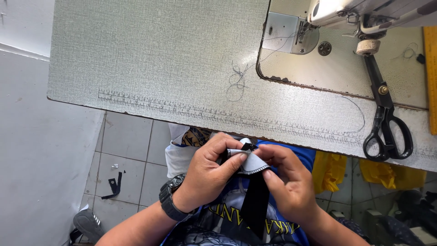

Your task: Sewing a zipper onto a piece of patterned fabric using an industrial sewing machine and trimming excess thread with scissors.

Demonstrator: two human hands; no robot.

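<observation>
Below the table's near edge, both my hands pinch a small white fabric piece (251, 162) with a dark stitched edge. My left hand (210, 174), with a black wristwatch (170, 199) on its wrist, grips the piece's left side between thumb and fingers. My right hand (287, 177) holds its right side with the fingertips. A black fabric strip (256, 202) hangs down from the piece between my hands, over my lap.
A grey sewing table (159, 64) with a printed ruler along its near edge carries a sewing machine (359, 13) at the top right, black scissors (384, 116), loose threads (237, 81) and a yellow ruler (430, 73). Black scraps (114, 186) lie on the tiled floor; yellow cloth (328, 169) sits under the table.
</observation>
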